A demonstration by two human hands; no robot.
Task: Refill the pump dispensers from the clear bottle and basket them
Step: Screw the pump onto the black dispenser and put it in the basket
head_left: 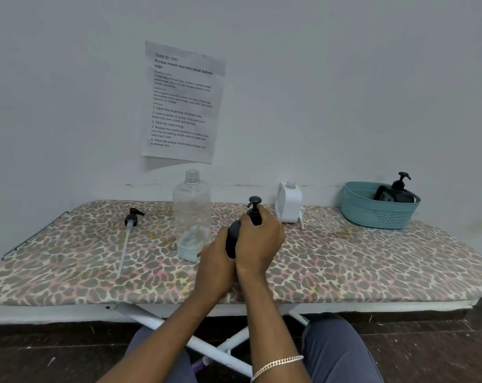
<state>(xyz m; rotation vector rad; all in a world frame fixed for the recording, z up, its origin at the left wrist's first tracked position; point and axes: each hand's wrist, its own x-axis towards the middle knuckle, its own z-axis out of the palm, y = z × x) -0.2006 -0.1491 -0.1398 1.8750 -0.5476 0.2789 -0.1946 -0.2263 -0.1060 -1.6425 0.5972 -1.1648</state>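
Note:
A black pump dispenser (232, 239) stands at the middle of the board. My left hand (216, 258) grips its body from the left. My right hand (262, 239) wraps its neck just below the black pump head (254, 201). Right beside it, to the left, stands the clear bottle (192, 211), uncapped, with a little pale liquid at the bottom. A loose black pump (131, 219) with a long white tube lies flat on the left. At the far right, a teal basket (378, 214) holds another black dispenser (397, 190).
A white bottle (289, 203) without a cap stands behind my right hand near the wall. The surface is a leopard-print ironing board (344, 261) with a metal rail at its left end. A printed sheet (181, 103) hangs on the wall.

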